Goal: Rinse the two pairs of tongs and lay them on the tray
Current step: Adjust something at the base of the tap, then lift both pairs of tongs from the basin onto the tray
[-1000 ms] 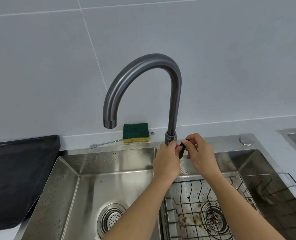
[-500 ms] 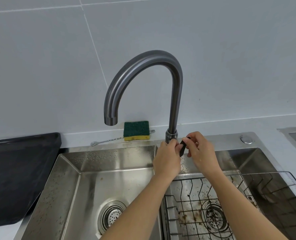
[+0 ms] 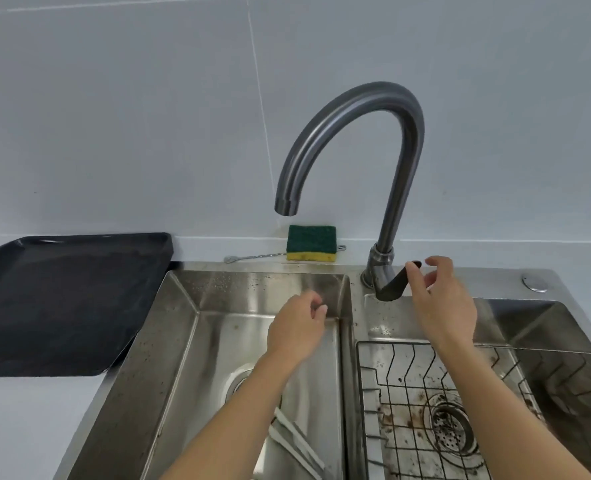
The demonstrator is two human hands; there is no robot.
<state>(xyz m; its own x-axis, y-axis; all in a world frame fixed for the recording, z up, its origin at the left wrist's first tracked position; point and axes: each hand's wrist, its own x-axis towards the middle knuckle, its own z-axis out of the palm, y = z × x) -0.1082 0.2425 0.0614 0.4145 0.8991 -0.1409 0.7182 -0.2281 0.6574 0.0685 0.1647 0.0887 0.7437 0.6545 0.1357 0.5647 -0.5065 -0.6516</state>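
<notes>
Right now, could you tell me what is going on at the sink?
A person stands at a double sink. The right hand is at the faucet handle, thumb on it; no water runs. The left hand hovers empty over the left basin, where pale tongs lie. The black tray waits alongside.

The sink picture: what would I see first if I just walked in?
First the tall curved tap arching over the left basin, with no water running. Then the two hands: the right hand at the tap's black lever, the left hand over the left basin. A black tray sits far left.
</notes>
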